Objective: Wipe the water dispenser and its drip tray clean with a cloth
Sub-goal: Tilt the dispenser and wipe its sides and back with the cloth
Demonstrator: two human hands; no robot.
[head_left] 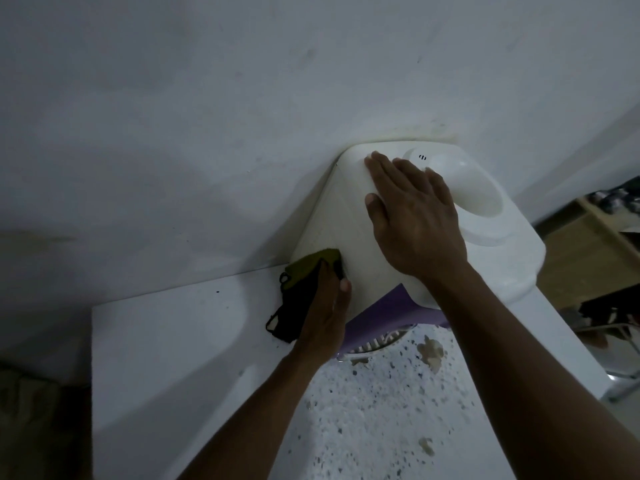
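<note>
The left hand (322, 306) holds the dark, olive-edged cloth (298, 292) bunched under its fingers and presses it against the left side panel of the dispenser (332, 220). The thumb lies free along the panel, while the fingers are mostly hidden by the fabric. The cloth sits at about 11 o'clock from the knuckles, low on the panel, with a loose tail hanging toward 7 o'clock over the edge of the white desk (156, 341).

The right hand (412, 216) lies at 1 o'clock from the left. It is open and flat, palm down on the dispenser's top with straight fingers pointing to 11 o'clock, apparently to steady the unit. Just beside its fingertips, at 3 o'clock, is the round bottle socket (474, 192), with no bottle in it.

The relation that matters is that the unwiped side panel runs from the cloth up toward 1 o'clock, to the back corner against the wall (207, 98). The panel's long axis follows that line, so the likely next stroke is a sweep along it. The left hand is the nearer one and already carries the cloth, so the work is its to do.

The drip tray is not in view and is probably on the front face, toward 4 o'clock, so that part of the job seems not yet reached. The dispenser appears to stand on a purple stool (391, 306) above a speckled floor (381, 427).
</note>
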